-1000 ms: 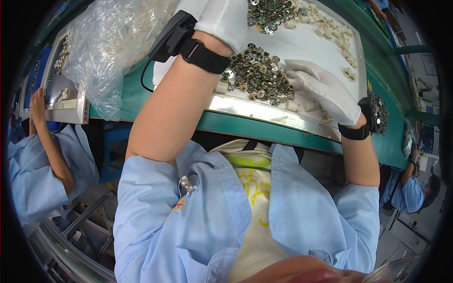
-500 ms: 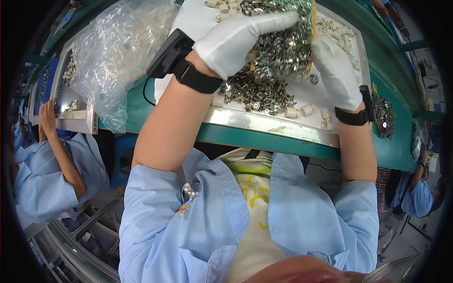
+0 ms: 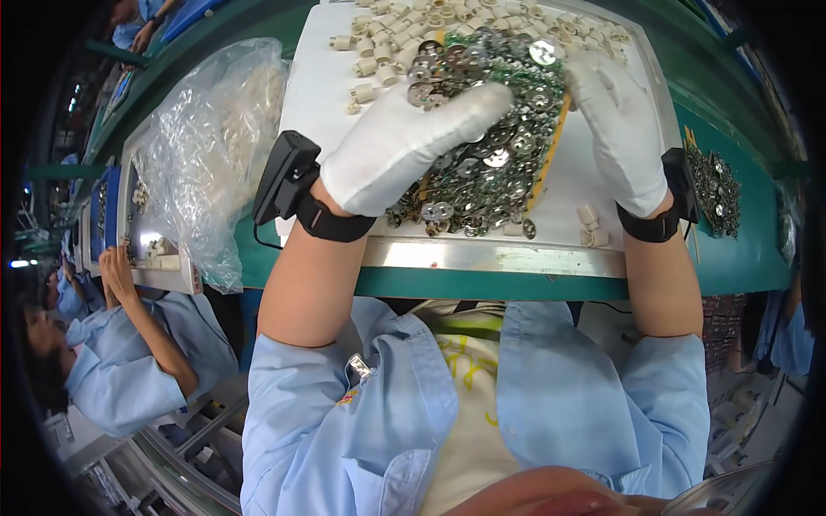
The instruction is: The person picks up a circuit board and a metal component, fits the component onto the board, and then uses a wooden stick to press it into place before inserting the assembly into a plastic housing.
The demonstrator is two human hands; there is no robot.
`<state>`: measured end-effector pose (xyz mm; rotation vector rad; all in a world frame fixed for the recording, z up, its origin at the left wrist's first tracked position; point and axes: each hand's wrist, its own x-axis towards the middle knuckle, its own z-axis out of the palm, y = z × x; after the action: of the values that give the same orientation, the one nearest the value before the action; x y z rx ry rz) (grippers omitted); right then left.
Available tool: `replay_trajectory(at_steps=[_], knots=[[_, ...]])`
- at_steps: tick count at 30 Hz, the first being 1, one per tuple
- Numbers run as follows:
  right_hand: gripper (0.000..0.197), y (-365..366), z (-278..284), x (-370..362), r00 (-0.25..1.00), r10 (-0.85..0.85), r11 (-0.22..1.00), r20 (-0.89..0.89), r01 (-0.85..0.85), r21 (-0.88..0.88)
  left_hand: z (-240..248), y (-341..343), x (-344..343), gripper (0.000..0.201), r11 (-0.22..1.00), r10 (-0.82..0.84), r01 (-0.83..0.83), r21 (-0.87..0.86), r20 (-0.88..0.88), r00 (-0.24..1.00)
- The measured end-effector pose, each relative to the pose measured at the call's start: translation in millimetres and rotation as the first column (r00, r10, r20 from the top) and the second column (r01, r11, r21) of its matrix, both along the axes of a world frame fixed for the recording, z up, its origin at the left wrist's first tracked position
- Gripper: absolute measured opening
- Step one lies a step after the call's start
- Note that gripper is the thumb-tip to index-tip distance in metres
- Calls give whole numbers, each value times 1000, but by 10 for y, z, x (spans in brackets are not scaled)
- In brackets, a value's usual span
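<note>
A green circuit board panel (image 3: 503,159) with yellow edge strips is covered with round silvery metal parts and dangling small pieces. It lies tilted over the white tray (image 3: 314,52) between my hands. My left hand (image 3: 400,146), in a white glove, grips its left side with the thumb stretched across the front; the other fingers are mostly hidden. At the panel's upper right edge, my right hand (image 3: 615,129), also gloved in white, holds on with its fingertips. Cream-coloured cylindrical caps (image 3: 379,52) lie spread behind the panel, and two loose caps (image 3: 591,228) lie near the front rim.
To the left, a clear plastic bag (image 3: 206,155) lies between my tray and a neighbouring one. More small metal-board pieces (image 3: 714,193) are heaped on the green table (image 3: 516,282) at right. A co-worker in a blue shirt (image 3: 146,361) sits at left, hands at the other tray.
The panel has come down toward me from a blurred, more upright position and now covers the pile of small metal pieces. Both hands have moved nearer, still gripping it.
</note>
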<state>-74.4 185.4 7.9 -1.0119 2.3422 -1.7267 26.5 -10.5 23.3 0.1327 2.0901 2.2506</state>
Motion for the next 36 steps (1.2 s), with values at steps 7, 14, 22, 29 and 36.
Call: replay_trajectory(at_steps=[7, 14, 22, 29, 36], knots=[[22, 130, 24, 3, 988, 64, 996, 143, -71, 49, -216, 9, -72, 58, 989, 147, -147, 11, -71, 987], [18, 198, -216, 17, 999, 0, 981, -54, -10, -191, -115, 120, -64, 63, 992, 124, -123, 23, -69, 990], [34, 37, -213, 100, 997, -31, 951, -67, 9, -308, -42, 196, -35, 59, 986, 8, -5, 167, -16, 1000], [32, 108, -66, 58, 989, 109, 982, 99, -92, -164, -175, 59, -93, 53, 972, 234, -232, 33, -165, 958], [41, 129, 46, 98, 972, 234, 970, 24, -232, -70, -102, 67, -28, 41, 964, 183, -152, 220, -124, 975]])
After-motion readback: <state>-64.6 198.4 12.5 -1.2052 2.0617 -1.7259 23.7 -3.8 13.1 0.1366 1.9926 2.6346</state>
